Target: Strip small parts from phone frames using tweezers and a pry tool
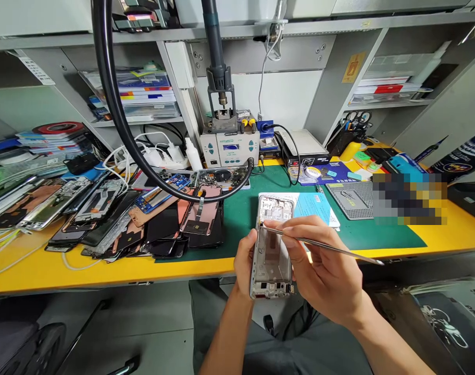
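My left hand (244, 265) is closed around the left side of an opened phone frame (274, 255), holding it tilted up over my lap at the bench edge. The frame is silvery, with a bare inner tray and small parts at its top and bottom ends. In my right hand (327, 276) is a thin metal pry tool (331, 246), pinched between thumb and fingers. Its left end lies over the upper part of the frame, though fingers partly cover it. The rounded other end sticks out to the right.
A green mat (237, 237) covers part of the yellow bench (163, 268). Phone parts (124, 224) are heaped at left. Behind stand a soldering station (232, 148) and a black hose (116, 114). A blue-white booklet (315, 205) and a metal stencil plate (349, 200) lie at right.
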Demonstrator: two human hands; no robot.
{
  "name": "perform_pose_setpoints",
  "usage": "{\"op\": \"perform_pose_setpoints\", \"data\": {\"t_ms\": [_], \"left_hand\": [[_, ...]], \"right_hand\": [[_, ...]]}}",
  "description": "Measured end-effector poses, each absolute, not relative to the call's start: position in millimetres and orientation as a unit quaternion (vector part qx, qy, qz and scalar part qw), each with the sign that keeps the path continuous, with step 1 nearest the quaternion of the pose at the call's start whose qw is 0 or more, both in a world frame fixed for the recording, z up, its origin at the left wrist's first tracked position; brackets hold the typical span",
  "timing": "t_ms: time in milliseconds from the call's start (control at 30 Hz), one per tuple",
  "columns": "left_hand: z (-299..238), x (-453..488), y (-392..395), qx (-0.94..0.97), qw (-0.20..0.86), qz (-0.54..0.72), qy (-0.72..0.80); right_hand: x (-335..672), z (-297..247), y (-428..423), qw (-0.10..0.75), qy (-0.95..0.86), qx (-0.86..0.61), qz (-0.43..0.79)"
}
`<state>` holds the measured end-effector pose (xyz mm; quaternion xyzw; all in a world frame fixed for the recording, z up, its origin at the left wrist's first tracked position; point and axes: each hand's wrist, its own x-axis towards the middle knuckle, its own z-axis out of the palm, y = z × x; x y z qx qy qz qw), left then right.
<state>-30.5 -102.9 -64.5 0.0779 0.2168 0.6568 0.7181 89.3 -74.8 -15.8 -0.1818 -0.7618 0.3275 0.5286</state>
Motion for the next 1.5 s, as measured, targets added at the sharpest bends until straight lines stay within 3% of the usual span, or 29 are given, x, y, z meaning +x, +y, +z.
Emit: {"op": "perform_pose_setpoints", "data": {"t_ms": [1500], "left_hand": [[-49,-27,-101,0.016,0.711,0.684,0.162]], "right_hand": [[90,-14,-73,0.534,-0.777,-0.169,0.287]]}}
